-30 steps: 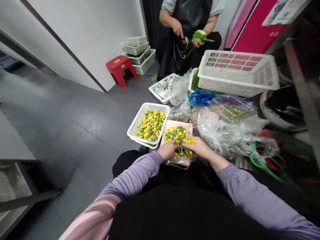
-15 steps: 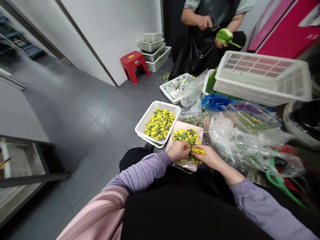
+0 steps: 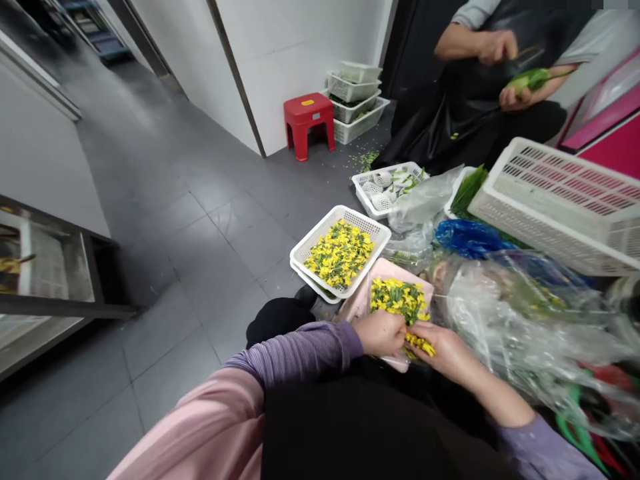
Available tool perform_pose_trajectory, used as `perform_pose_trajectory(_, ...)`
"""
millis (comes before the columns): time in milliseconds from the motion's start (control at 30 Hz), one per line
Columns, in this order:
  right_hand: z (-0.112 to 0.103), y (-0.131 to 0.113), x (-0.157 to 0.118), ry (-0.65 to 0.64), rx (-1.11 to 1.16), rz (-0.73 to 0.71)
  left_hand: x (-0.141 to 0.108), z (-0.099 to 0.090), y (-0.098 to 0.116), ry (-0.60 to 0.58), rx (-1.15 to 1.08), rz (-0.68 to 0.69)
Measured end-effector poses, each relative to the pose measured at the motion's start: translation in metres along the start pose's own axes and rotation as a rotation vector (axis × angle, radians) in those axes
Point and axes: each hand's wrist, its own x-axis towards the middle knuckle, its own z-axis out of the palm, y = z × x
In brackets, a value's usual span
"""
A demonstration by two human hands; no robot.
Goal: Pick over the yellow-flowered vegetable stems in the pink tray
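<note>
My left hand (image 3: 384, 332) is closed over the near part of a pink tray (image 3: 357, 303), its fingertips meeting those of my right hand; what it pinches is too small to make out. Yellow flowers (image 3: 420, 345) with green stems are held in my right hand (image 3: 444, 348), thumb and fingers pressed round them. More yellow flowers (image 3: 397, 297) lie on the tray beyond my hands. Up and to the left of the tray stands a white perforated basket (image 3: 303, 252) with a heap of yellow flowers (image 3: 341, 253) in it.
Plastic bags (image 3: 500, 313) and a blue bag (image 3: 470, 238) lie on the right, near a large white crate (image 3: 560, 200). Beyond are a basket with white netting (image 3: 383, 190), a red stool (image 3: 309, 123) and stacked baskets (image 3: 357, 100). A person peels a green vegetable (image 3: 527, 81).
The view has swung left, so things sit farther right in the picture. My hands stay together over the tray. The other person's green vegetable has been turned and lowered slightly.
</note>
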Motion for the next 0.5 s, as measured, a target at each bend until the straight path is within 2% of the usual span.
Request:
perform_pose_trajectory(67, -0.011, -0.002, 0.007, -0.041, 0.096, 0.011, 0.0, -0.003, 0.001, -0.053, -0.304, -0.096)
perform_pose_trajectory(100, -0.016, -0.001, 0.013, -0.022, 0.162, 0.058, 0.0, -0.005, 0.001, -0.036, -0.428, -0.136)
perform_pose_trajectory(200, -0.027, 0.007, 0.039, 0.105, 0.472, 0.315, -0.001, -0.01, -0.002, 0.104, -0.569, -0.189)
perform_pose_trajectory(267, -0.03, 0.015, 0.067, 0.146, 0.779, 0.481, -0.004, -0.013, -0.006, 0.129, -0.506, -0.204)
perform_pose_trajectory(367, -0.032, 0.021, 0.122, 0.187, 1.115, 0.625, -0.009, -0.013, -0.01, 0.05, -0.285, -0.175)
perform_pose_trajectory(433, -0.033, 0.016, 0.162, 0.158, 1.147, 0.607, -0.01, -0.011, -0.013, 0.011, -0.11, -0.128)
perform_pose_trajectory(500, -0.037, 0.009, 0.196, 0.157, 1.049, 0.491, -0.009, -0.009, -0.015, -0.017, 0.057, -0.061)
